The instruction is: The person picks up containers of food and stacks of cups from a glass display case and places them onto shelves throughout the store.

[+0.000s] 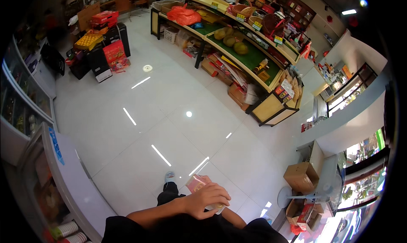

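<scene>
A pink printed package [194,183] with a gold emblem is held close in front of my body, above the floor. My left hand [208,197] reaches across and wraps over it, with the fingers curled around its near end. A pale end with some gold shows under those fingers. My right hand [206,178] is mostly hidden behind the package and the left hand. Only a few of its fingers show at the far edge, against the package. Whether the package is a cup, box or pouch cannot be told.
Glossy tiles [178,131] cover the floor. Ahead is a tiered display stand [254,65] with large fruits and baskets. Stacked boxes [116,53] stand far left. A white freezer [74,173] flanks my left. On the right are a cardboard box [300,177] and a fan [284,197].
</scene>
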{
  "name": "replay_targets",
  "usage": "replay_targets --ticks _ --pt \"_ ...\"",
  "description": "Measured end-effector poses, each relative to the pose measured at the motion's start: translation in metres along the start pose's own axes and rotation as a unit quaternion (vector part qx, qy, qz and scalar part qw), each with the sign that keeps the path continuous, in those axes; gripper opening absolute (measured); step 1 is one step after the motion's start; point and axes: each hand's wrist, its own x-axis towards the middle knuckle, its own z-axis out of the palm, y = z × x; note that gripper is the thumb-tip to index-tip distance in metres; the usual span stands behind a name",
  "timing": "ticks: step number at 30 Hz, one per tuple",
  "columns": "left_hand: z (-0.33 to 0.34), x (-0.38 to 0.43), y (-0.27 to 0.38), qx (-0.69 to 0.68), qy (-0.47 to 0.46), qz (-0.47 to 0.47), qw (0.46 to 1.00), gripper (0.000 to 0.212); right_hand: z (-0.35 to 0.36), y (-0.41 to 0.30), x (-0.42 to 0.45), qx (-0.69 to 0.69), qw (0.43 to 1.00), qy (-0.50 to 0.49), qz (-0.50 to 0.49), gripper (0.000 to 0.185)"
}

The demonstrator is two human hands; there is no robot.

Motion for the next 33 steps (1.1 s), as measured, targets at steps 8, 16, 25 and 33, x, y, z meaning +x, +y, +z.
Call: replay_targets --ticks 8,16,25,33 --pt "-0.018 0.065 -0.038 -0.047 -0.037 -0.017 0.998 0.043 -0.02 -0.04 0.005 0.023 0.996 0.062 -0.067 0.031" --pt "0.015 0.147 -0.098 -0.027 -0.141 -0.044 0.989 0.047 -0.079 -0.08 0.0 0.058 0.986 0.092 -0.127 0.031" --pt "0.046 0.29 -0.172 0.01 -0.223 -0.015 0.975 0.05 -0.147 -0.19 0.019 0.049 0.976 0.06 -0.204 0.032" --pt "0.104 0.384 -0.236 -0.047 -0.215 0.019 0.975 0.046 -0.219 -0.256 -0.017 0.034 0.959 0.12 -0.255 0.033"
